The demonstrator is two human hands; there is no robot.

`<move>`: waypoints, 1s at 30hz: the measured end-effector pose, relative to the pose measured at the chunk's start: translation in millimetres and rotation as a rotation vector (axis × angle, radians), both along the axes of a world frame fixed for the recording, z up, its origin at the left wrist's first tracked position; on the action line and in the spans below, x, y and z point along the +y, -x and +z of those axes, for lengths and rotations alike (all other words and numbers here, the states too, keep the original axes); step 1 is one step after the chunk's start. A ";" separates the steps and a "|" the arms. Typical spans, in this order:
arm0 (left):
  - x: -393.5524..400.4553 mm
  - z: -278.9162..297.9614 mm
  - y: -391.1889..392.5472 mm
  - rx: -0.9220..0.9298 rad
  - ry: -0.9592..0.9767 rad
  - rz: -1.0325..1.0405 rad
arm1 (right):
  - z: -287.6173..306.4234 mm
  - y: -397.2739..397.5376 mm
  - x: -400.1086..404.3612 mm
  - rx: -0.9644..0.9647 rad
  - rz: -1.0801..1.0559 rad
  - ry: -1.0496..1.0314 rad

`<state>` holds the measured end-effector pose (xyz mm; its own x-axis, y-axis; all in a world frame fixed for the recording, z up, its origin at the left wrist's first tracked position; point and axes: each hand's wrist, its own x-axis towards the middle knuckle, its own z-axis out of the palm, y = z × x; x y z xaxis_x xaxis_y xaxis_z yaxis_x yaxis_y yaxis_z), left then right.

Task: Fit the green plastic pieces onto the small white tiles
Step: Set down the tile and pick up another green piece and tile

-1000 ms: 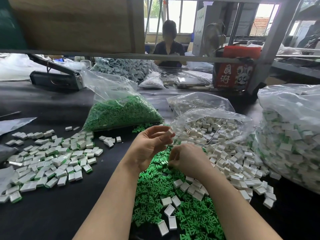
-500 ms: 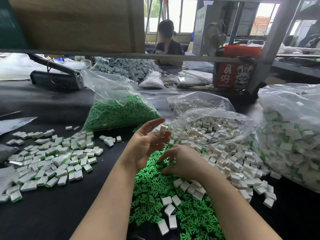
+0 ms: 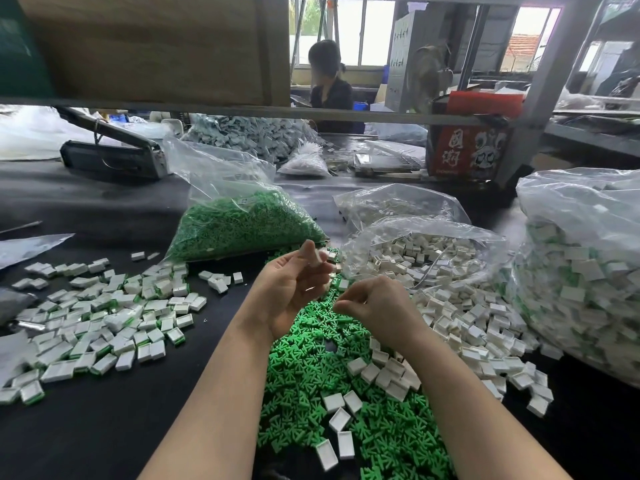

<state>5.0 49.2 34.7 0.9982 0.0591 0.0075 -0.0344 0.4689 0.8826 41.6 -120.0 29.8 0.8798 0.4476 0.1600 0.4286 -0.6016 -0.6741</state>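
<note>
Surface (image 3: 104, 427): black, carrying every heap and bag named below.
Landmark: the loose green pieces (image 3: 311, 382), a bright heap spread at the centre of the surface under both forearms.
Large clear bag (image 3: 581, 271): far right of the green heap, packed with white tiles showing green edges.
Bag of green pieces (image 3: 242, 223): clear plastic, lying behind and left of the heap.
Open bag of white tiles (image 3: 426, 251): behind and right of the heap, its tiles spilling forward.
Fitted tiles (image 3: 100, 323): a wide scatter well left of the heap, white with green showing at the edges.
Loose white tiles (image 3: 460, 327): along the right side of the heap, a few lying on top of the green.
Left hand (image 3: 294, 292): raised above the far end of the heap, palm turned right, fingers curled; a pale tile seems pinched at the blurred fingertips.
Right hand (image 3: 377, 306): just right of the left hand, over the heap, fingers curled inward; cannot tell what it holds.
</note>
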 end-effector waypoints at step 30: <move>-19.3 2.4 -5.3 -0.026 -0.202 0.094 | 27.0 4.3 -7.9 0.557 -0.018 -1.083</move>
